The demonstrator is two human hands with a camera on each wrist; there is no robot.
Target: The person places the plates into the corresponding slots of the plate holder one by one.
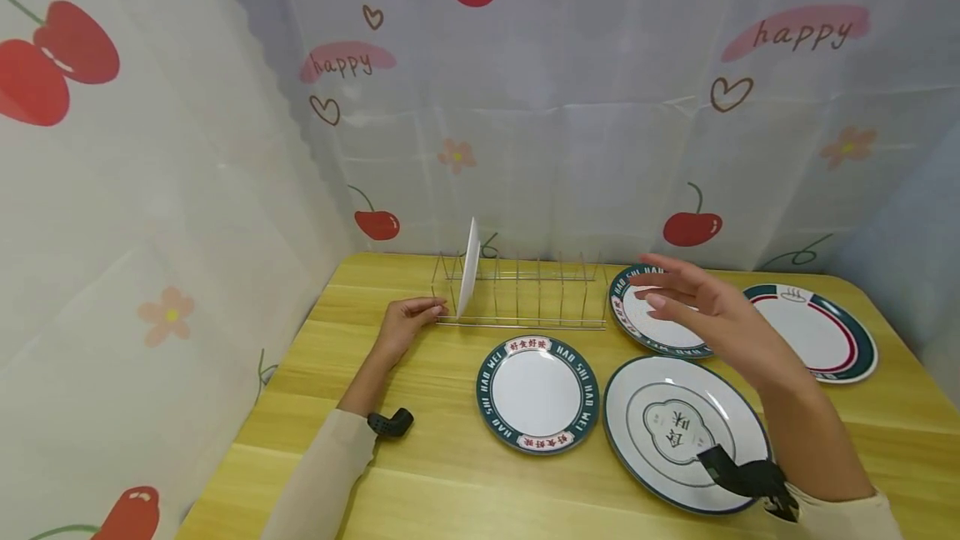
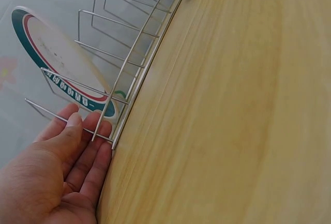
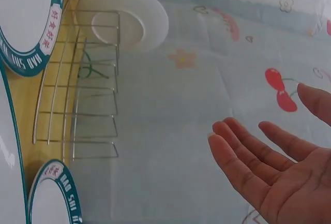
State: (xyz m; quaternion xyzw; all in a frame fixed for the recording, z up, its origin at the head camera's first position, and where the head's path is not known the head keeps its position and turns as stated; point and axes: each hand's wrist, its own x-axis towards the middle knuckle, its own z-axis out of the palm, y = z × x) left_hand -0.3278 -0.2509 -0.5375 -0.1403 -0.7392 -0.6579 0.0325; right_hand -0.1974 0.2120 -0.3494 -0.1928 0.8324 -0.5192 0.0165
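A wire dish rack (image 1: 525, 324) stands at the back of the table, with one plate (image 1: 468, 269) upright near its left end. In the left wrist view, that plate (image 2: 64, 61) shows a green rim with a red inner line. My left hand (image 1: 405, 327) grips the rack's left end wire between thumb and fingers. Raised over the right side, my right hand (image 1: 723, 323) holds nothing, its fingers spread loosely. Below it lie a round green-rimmed plate (image 1: 633, 322), partly hidden by the hand, and a large white plate (image 1: 675, 432) with a dark thin rim.
Another green-rimmed plate (image 1: 536, 394) lies flat in front of the rack. An oval plate (image 1: 810, 336) with a green and red border lies at the far right. A curtain (image 1: 562, 148) printed with cherries hangs behind the wooden table (image 1: 442, 473).
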